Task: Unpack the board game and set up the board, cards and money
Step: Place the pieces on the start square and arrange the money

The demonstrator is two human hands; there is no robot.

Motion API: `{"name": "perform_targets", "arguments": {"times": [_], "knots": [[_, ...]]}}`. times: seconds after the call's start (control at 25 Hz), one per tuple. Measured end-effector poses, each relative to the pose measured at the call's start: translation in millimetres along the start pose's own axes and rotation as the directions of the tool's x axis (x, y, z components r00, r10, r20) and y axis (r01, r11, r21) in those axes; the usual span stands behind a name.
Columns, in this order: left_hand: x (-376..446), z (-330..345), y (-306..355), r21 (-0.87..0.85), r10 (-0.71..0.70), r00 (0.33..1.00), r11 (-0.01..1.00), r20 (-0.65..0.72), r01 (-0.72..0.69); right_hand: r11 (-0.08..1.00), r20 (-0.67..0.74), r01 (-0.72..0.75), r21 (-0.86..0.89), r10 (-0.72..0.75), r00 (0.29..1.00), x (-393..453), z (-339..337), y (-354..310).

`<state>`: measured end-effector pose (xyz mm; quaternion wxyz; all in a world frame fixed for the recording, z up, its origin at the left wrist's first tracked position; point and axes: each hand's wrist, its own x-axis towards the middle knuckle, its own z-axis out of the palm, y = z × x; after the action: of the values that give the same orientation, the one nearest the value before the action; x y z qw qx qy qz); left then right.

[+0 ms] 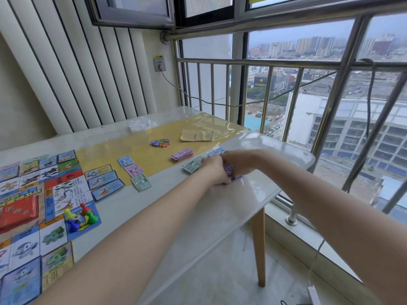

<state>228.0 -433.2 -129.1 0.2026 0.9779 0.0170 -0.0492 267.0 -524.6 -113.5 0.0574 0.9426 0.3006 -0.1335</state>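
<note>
Both hands meet over a purple stack of play money (230, 172) near the right edge of the counter (220, 205). Left hand (214, 171) curls its fingers round the stack's near side; right hand (236, 160) covers the far side, grip closed on the same notes. How many notes are in the stack cannot be told.

Money lying loose around the hands: one green pile (192, 165) just left of the left hand, one pink pile (182, 154) beyond it, one blue pile (215, 151) partly hidden behind the right hand. Further left, three single notes in a column: blue (125, 161), pink (133, 170), green (141, 182).

Three property cards (104, 182) lie overlapped between those notes and the game board (55, 194), which fills the counter's left end. On the board: one red card deck (18, 213), four pawns – red (84, 208), yellow (69, 214), green (91, 217), blue (72, 225) – and one die (77, 218) among them.

Far side of the counter: a small heap of coloured tokens (160, 142), a folded beige paper sheet (196, 136), crumpled clear wrapping (141, 124). A yellow mat (154, 126) runs under a clear cover.

Behind: wall socket (159, 64) with a cable trailing right, metal railing (264, 84) before the window.
</note>
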Motion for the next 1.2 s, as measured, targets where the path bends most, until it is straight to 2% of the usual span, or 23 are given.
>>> {"name": "perform_targets", "arguments": {"times": [0.12,0.2,0.32,0.4,0.56,0.68,0.76,0.8,0.88,1.0,1.08,1.2], "knots": [[-1.3,-0.1,-3.5,-0.046,0.030,0.999,0.998,0.012,-0.030,0.999,0.063,-0.039,-0.006,0.039,0.997,-3.2,-4.2,0.8],[-1.5,-2.2,-6.7,-0.036,0.031,0.999,0.999,0.023,-0.030,0.998,0.048,-0.056,-0.038,0.058,0.997,-4.0,-4.0,-1.9],[-4.2,-3.4,-5.6,0.094,0.030,0.999,0.995,0.022,-0.032,0.999,-0.002,-0.036,0.004,0.036,0.999,-4.0,-2.0,-1.7],[-8.4,-2.2,-0.8,0.156,0.029,1.000,0.987,0.004,-0.029,0.990,0.021,-0.100,0.098,0.098,0.995,-7.7,-7.5,1.9],[-8.2,1.1,4.1,0.072,-0.004,1.000,0.997,-0.017,0.006,0.943,-0.175,-0.237,0.233,0.281,0.944,-12.9,-14.4,11.5],[-4.8,0.0,1.1,0.058,-0.021,0.999,0.998,-0.045,0.024,0.914,-0.143,-0.264,0.309,0.319,0.937,-10.8,-8.8,17.7],[-3.2,-1.2,-2.1,0.099,0.023,0.999,0.995,-0.035,-0.019,0.853,-0.090,-0.259,0.453,0.332,0.939,-10.3,-2.7,20.8],[-2.2,-0.8,-4.1,0.140,0.061,0.998,0.989,-0.024,-0.057,0.809,-0.097,-0.245,0.535,0.346,0.933,-10.6,-0.5,22.5],[-1.0,2.9,-8.9,0.217,0.114,0.993,0.970,0.006,-0.113,0.771,-0.144,-0.225,0.596,0.378,0.914,-9.6,2.7,26.5],[-1.2,5.7,-11.8,0.190,0.178,0.984,0.966,-0.004,-0.174,0.804,-0.189,-0.200,0.561,0.359,0.914,-9.9,5.1,29.6],[-1.9,4.1,-11.8,0.122,0.210,0.976,0.972,-0.064,-0.201,0.827,-0.133,-0.180,0.533,0.292,0.947,-12.1,2.8,30.0],[1.2,4.6,-8.5,0.068,0.130,0.985,0.990,-0.116,-0.123,0.796,-0.010,-0.196,0.572,0.245,0.969,-13.6,-3.9,29.6]]}}
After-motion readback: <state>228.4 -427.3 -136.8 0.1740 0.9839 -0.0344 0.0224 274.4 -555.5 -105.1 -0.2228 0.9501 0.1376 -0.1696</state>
